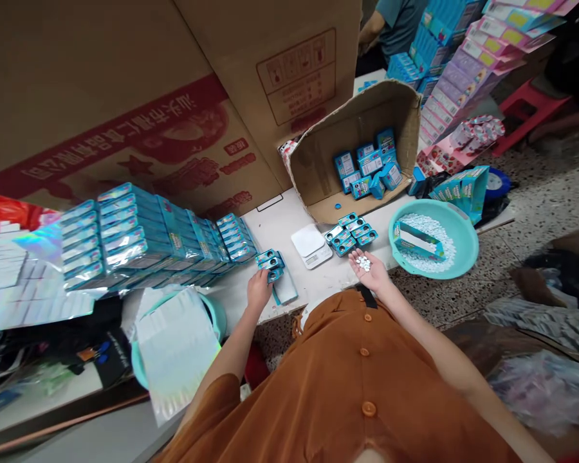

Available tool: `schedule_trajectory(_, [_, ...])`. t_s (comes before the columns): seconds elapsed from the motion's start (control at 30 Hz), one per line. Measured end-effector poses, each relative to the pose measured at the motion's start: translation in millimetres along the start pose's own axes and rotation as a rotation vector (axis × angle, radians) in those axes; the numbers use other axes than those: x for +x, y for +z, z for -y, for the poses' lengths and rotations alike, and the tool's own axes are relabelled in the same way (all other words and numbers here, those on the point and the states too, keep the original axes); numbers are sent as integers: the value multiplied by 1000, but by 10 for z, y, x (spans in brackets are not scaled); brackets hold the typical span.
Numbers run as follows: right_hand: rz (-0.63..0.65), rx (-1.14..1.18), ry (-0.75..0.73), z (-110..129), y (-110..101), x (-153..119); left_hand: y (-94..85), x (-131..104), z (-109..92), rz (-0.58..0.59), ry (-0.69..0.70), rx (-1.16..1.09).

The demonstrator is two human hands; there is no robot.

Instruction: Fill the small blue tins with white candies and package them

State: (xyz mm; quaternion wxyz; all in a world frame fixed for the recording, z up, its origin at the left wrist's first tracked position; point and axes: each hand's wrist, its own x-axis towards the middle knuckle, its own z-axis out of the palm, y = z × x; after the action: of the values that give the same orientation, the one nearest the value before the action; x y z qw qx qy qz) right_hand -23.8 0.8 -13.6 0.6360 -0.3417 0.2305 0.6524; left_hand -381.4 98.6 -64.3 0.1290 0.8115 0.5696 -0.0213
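My left hand has its fingers on small blue boxes with round dark openings, over a flat blue-edged tray. Palm up, my right hand carries a little heap of white tablets. Just beyond that hand lies a group of similar small boxes. Between the hands, a white scale rests on the table. To the right, a turquoise basin contains many white tablets and an open blue carton.
An open cardboard box with several small blue boxes stands behind the scale. Wrapped blue packs are stacked at left, before large cartons. Plastic sheets cover another basin. A person's arm shows at the top.
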Motion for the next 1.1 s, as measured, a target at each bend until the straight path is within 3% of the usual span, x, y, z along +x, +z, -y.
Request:
schedule_trajectory(0.23, [-20,22,-66,116,-98,-117,99,189,1,-39,125,-4])
schedule_trajectory(0.5, [-103,15,-82,194,-143,-195,388,140,221,-23,184,17])
schedule_trajectory(0.9, [-128,-53,-67,227,-124,-201,610,142,155,-157,20,-95])
schedule_trajectory(1.1, [-131,-38,-53,264,-191,-177,507,205,144,-226,9,-50])
